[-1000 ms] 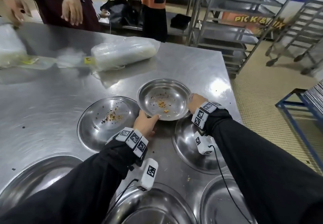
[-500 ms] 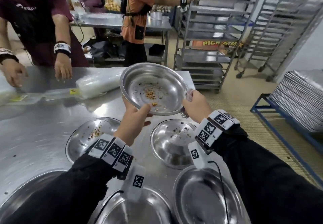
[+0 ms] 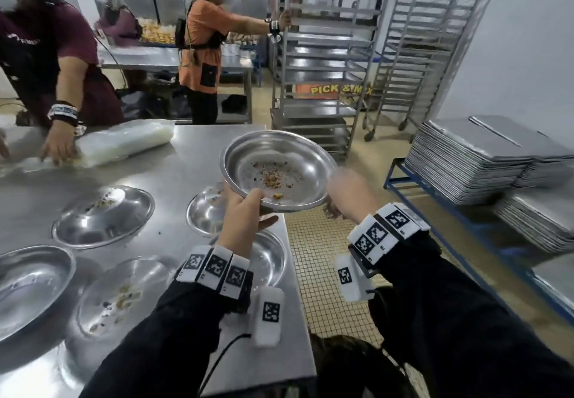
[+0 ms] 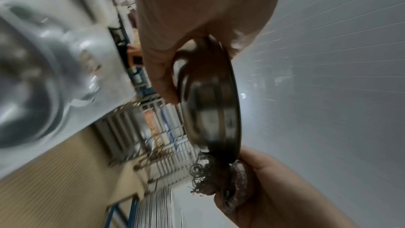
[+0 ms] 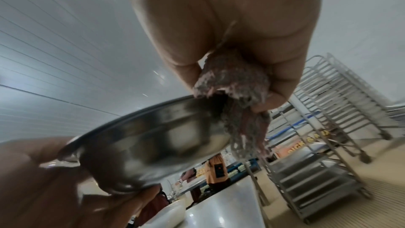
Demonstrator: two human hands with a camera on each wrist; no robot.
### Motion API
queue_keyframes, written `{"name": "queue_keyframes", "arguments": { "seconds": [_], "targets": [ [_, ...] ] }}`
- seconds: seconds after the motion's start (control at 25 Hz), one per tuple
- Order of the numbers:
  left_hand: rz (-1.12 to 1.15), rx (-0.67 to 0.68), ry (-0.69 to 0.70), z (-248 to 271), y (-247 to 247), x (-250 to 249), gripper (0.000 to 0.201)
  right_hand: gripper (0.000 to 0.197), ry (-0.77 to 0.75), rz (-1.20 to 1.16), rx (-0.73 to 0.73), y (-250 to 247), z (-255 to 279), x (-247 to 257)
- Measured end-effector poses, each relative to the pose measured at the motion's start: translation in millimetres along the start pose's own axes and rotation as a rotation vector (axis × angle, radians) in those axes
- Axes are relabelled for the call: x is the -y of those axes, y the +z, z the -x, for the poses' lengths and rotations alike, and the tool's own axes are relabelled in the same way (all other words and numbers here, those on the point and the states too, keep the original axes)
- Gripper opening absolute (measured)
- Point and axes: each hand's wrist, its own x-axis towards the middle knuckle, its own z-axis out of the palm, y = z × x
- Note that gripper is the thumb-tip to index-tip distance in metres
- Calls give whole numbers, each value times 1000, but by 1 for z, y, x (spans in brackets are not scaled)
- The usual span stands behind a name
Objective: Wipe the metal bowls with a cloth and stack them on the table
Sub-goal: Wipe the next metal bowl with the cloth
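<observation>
Left hand point(image 3: 245, 211), head view: grasps near rim of raised metal bowl point(image 3: 279, 171), crumbs inside, past the table point(image 3: 174, 161) right edge over floor; right hand point(image 3: 348, 192) blurred at right rim. Left-wrist view: fingers point(image 4: 162, 75) curl under bowl. Right-wrist view: right hand clutches cloth point(image 5: 234, 82) against rim; risk judged: tilting spills crumbs onto floor.

- The right hand point(image 3: 348, 192) is blurred in the head view.
- The cloth point(image 3: 331, 209) is mostly hidden under the bowl point(image 3: 276, 171) there.
- The table's point(image 3: 174, 161) left side is cut off.
</observation>
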Motion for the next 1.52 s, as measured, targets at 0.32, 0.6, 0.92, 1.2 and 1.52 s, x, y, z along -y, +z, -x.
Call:
{"name": "queue_keyframes", "arguments": {
  "seconds": [0.32,0.6,0.92,1.2,1.52],
  "targets": [
    [-20,52,-136,36,77,98,54,36,151,58,-3,-65,79,-128],
    [-359,255,-133,21,101,130,66,28,39,135,-33,-75,67,-177],
    [-350,522,-125,15,129,110,42,24,-204,146,-4,-49,39,-176],
    [-422,554,-94,-1,119,110,74,23,-394,471,470,-40,63,-193],
    [-438,558,-45,-7,127,96,30,23,-436,377,47,-87,7,-182]
  ]
}}
